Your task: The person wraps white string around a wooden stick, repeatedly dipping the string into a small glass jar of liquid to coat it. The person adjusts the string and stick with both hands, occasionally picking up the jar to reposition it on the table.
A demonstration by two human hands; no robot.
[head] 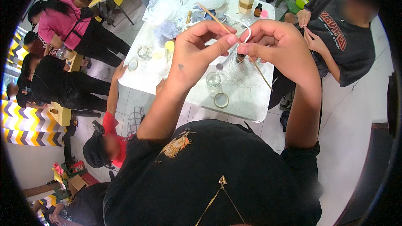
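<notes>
A thin wooden stick (pixel 213 17) slants across both hands, raised above the table. My left hand (pixel 196 53) pinches the stick between thumb and forefinger. My right hand (pixel 278 45) has its thumb and fingers closed near the middle of the stick, where a white cord (pixel 249 32) loops up from the fingertips. My fingers hide how the cord meets the stick. Below my hands stand an uncapped glass jar (pixel 213 81) and a metal lid ring (pixel 221 100). Tangled thin white strands (pixel 251 77) lie to the jar's right.
The white table (pixel 194 99) also holds plastic bags (pixel 169 1), a crumpled cloth (pixel 168 30), another jar (pixel 144 52), a tape roll (pixel 246 2) and a brown bottle (pixel 258 10). A person in red (pixel 114 150) rests a hand on its left edge. Another person (pixel 336 37) sits at right.
</notes>
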